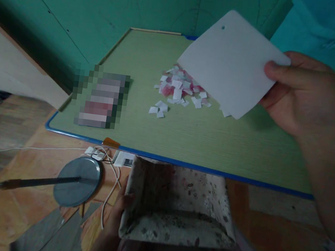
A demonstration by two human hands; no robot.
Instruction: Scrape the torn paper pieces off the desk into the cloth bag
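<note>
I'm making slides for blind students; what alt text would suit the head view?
A person's right hand holds a white card above a greenish tabletop bearing a heap of small paper pieces. The left hand holds an open patterned container at the tabletop's near edge.

The right grip is pinching a card above the table. Left of this grip, paper scraps are lying heaped. The left grip is holding a box by its side; a cable is trailing beside that grip.
</note>
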